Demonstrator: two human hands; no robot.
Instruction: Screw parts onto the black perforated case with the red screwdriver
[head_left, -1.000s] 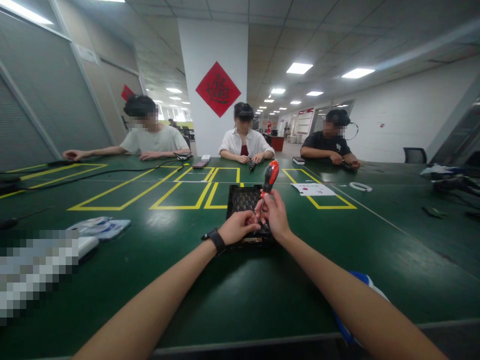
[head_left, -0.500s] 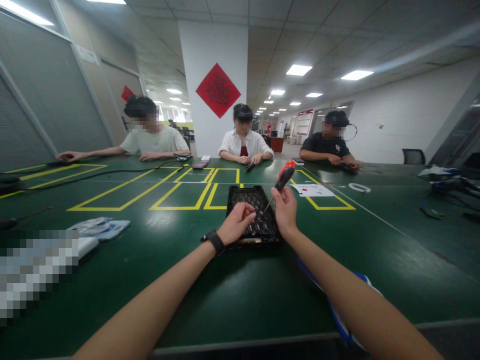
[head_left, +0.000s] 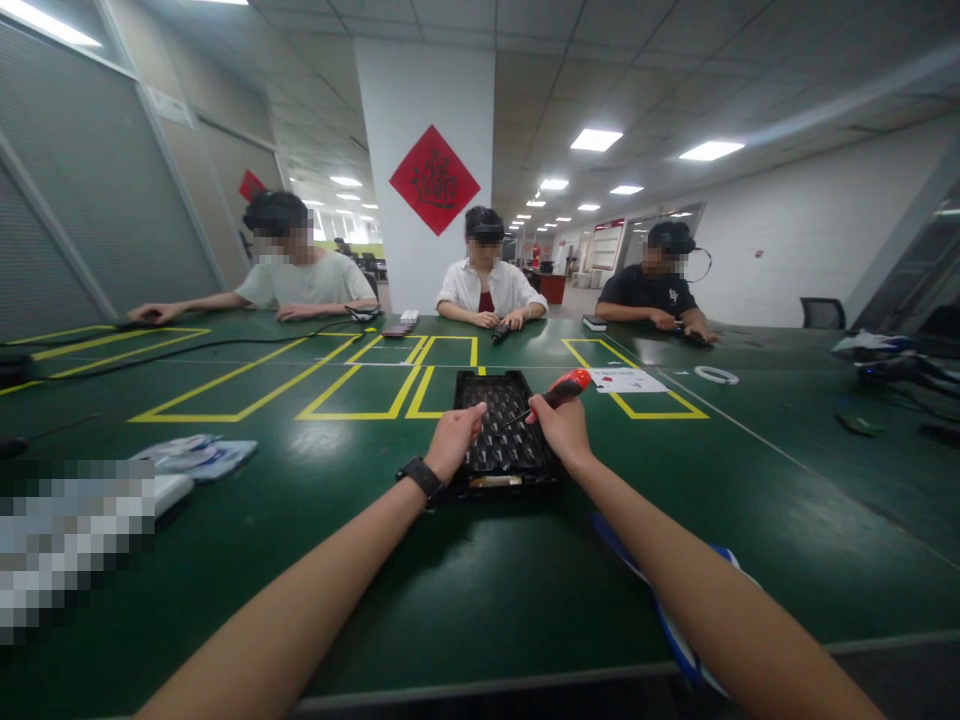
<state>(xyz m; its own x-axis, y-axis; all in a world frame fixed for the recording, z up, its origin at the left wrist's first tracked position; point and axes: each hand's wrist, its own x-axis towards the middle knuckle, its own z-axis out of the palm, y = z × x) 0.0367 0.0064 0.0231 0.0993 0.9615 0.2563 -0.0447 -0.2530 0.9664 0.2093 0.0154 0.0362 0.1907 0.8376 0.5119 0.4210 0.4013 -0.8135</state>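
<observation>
Screwdriver (head_left: 559,392), likely light, rigid, best held by its handle (head_left: 576,382), sits gripped in my right fingers (head_left: 543,410); I cannot tell whether my left fingers (head_left: 463,425) pinch anything.

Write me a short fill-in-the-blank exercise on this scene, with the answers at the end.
1. The red-and-black screwdriver is in the wearer's ____ hand.
2. The black wristband is on the ____ wrist.
3. The tray between the arms is ____ in colour.
4. The tape outlines on the green table are ____.

Missing words: right; left; black; yellow.
</observation>
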